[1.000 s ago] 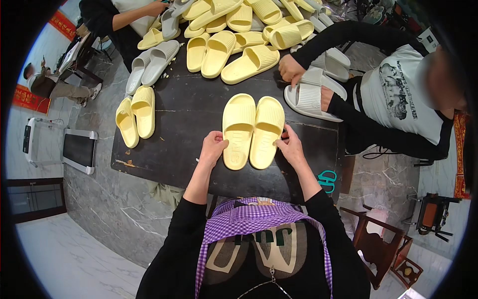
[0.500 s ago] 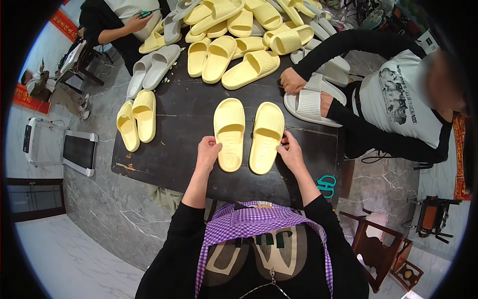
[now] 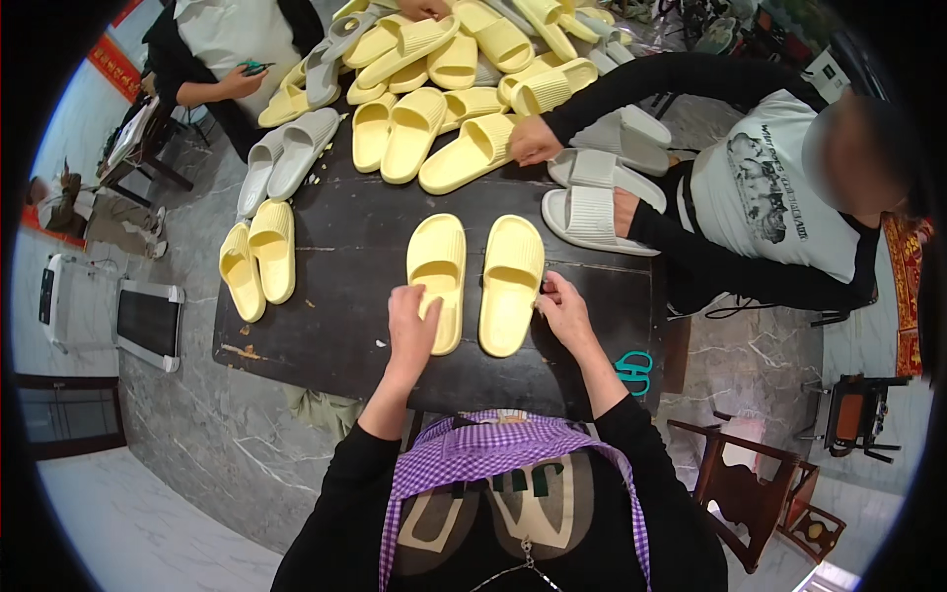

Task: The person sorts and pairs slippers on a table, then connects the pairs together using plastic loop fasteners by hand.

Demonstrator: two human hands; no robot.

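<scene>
Two yellow slide slippers lie side by side before me on the dark table, toes pointing away. Over the outer heel side of the left yellow slide (image 3: 435, 259) is my left hand (image 3: 411, 324), thumb and fingers apart, partly covering its footbed. My right hand (image 3: 562, 311) pinches at the outer edge of the right yellow slide (image 3: 512, 259), near its middle. The ribbed straps of both slides face up. My left fingertips are partly hidden.
A heap of yellow and grey slides (image 3: 464, 59) covers the table's far side. Another yellow pair (image 3: 258, 257) and a grey pair (image 3: 286, 158) lie left. Teal scissors (image 3: 633, 374) rest at the right edge. A co-worker's hand (image 3: 534, 141) reaches in beside grey slides (image 3: 582, 212).
My left hand has shifted inward over the left slide, off its outer edge. The co-worker's hand at right has moved from the grey slides to a yellow one in the heap.
</scene>
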